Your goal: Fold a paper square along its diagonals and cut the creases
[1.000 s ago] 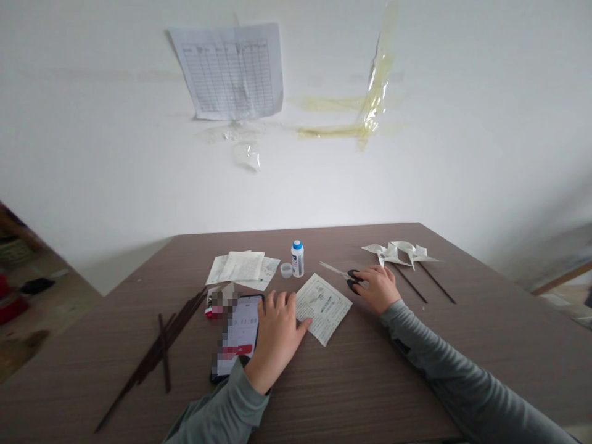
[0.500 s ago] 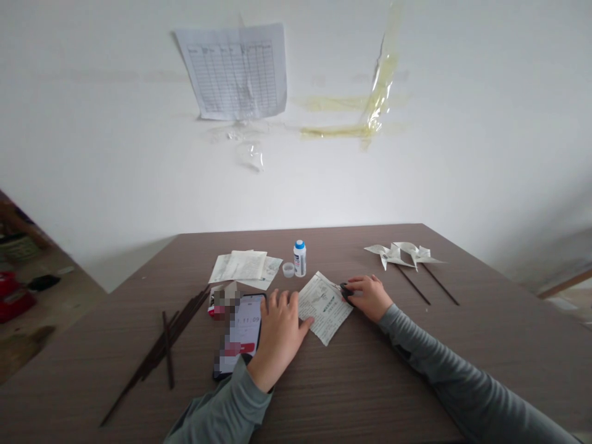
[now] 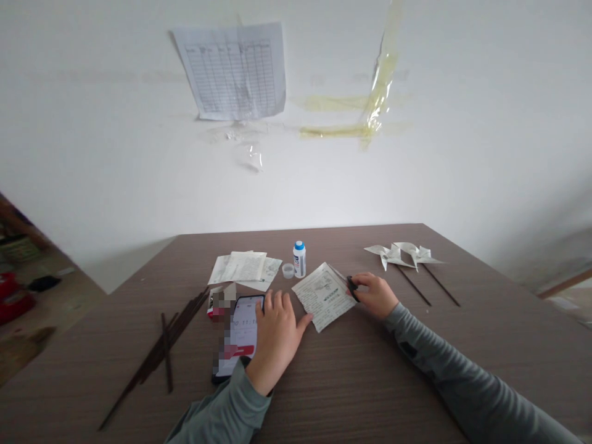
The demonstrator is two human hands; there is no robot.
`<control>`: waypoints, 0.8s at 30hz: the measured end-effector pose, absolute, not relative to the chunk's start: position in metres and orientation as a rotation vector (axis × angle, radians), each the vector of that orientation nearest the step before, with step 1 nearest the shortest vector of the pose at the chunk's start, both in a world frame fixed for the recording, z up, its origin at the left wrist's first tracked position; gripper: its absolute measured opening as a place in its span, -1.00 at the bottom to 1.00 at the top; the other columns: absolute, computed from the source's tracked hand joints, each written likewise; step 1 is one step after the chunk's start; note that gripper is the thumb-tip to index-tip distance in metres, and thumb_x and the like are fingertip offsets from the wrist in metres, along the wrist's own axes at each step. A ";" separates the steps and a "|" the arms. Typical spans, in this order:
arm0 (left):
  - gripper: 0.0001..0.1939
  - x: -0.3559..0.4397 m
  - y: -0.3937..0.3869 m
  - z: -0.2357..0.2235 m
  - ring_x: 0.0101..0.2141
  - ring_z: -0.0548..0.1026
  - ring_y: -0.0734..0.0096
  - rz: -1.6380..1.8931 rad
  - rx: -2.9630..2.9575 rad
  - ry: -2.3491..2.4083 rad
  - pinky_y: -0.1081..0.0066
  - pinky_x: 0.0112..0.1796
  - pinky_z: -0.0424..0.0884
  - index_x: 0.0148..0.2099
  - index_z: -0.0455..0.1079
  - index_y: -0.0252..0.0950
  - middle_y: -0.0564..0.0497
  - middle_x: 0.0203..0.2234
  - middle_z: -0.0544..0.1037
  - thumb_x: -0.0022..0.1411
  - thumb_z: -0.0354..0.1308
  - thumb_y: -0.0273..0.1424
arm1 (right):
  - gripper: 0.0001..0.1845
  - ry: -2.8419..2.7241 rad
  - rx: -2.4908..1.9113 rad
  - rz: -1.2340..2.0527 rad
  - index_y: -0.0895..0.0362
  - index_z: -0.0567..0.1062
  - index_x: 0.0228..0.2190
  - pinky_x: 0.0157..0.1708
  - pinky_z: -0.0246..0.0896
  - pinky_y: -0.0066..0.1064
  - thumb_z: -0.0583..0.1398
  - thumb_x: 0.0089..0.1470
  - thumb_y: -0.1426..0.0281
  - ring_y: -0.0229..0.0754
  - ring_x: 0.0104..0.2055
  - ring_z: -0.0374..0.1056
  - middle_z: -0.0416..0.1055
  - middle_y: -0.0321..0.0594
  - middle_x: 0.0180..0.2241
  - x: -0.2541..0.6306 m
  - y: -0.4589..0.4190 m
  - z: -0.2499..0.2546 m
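A printed paper square (image 3: 322,296) lies on the table in front of me, its right corner slightly raised. My right hand (image 3: 375,295) holds black-handled scissors (image 3: 353,288), whose blades are at that corner and mostly hidden by the paper. My left hand (image 3: 276,338) lies flat with its fingers apart, over the lower right of a smartphone (image 3: 241,327). Its thumb reaches the paper's lower left edge. The phone's screen is lit, and part of it is blurred out.
Loose printed papers (image 3: 244,267), a blue-capped glue bottle (image 3: 299,259) and a small clear cup (image 3: 287,270) stand behind my hands. Paper pinwheels on dark sticks (image 3: 402,254) lie to the right, and a bundle of dark sticks (image 3: 166,348) lies to the left.
The scissors have moved from the open table beside the paper onto its right corner. The paper has turned slightly, and its corner is now raised. My left hand has barely moved.
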State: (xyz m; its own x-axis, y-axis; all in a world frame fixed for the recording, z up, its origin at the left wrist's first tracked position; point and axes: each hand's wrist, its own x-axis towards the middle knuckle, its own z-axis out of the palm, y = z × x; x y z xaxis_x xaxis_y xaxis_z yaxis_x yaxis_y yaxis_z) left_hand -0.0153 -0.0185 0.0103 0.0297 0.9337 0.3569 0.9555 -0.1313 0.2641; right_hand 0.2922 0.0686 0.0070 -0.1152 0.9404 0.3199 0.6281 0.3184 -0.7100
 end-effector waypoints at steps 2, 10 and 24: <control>-0.69 -0.016 -0.018 0.007 0.54 0.62 -0.80 -0.736 -2.233 -2.020 -0.62 0.52 0.56 0.22 0.85 -0.17 -0.44 0.38 0.83 0.51 0.60 -0.24 | -0.90 -1.800 -1.356 0.537 -0.04 0.88 -0.31 0.40 0.69 0.21 0.50 0.09 0.28 0.36 0.13 0.84 0.94 0.00 -0.05 0.297 0.071 0.009; -0.70 -0.016 -0.007 -0.009 0.58 0.61 -0.71 -1.041 -2.313 -1.925 -0.64 0.54 0.54 0.20 0.83 -0.19 -0.41 0.39 0.82 0.49 0.59 -0.26 | -0.79 -1.709 -1.279 0.673 -0.05 0.84 -0.34 0.31 0.72 0.18 0.51 0.06 0.11 0.35 0.08 0.81 0.91 -0.03 -0.14 0.301 0.074 0.016; -0.89 -0.006 -0.004 0.024 -0.07 0.93 -0.04 -1.933 -2.503 -2.127 0.09 0.06 0.84 -0.09 0.76 -0.12 -0.10 -0.14 0.95 0.35 0.50 -0.41 | -0.60 -1.523 -1.262 0.810 -0.02 0.88 -0.32 0.29 0.75 0.19 0.58 -0.06 -0.05 0.31 -0.02 0.84 0.91 -0.05 -0.21 0.298 0.073 0.018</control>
